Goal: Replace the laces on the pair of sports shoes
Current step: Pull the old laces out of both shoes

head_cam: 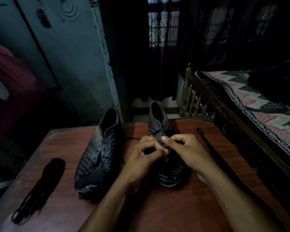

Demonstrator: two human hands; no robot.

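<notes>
Two dark sports shoes stand on a reddish-brown table, toes toward me. The left shoe has bare eyelets and a worn toe. Over the middle of the right shoe, both my hands work at the eyelets. My left hand has its fingers curled and pinches a black lace that crosses the shoe's upper eyelets. My right hand pinches the same lace with thumb and forefinger. The front half of that shoe is partly hidden under my hands.
A bundle of black laces lies on the table's left side. One loose black lace stretches along the right side. A wooden bed with a patterned cover stands close on the right, a blue door behind left.
</notes>
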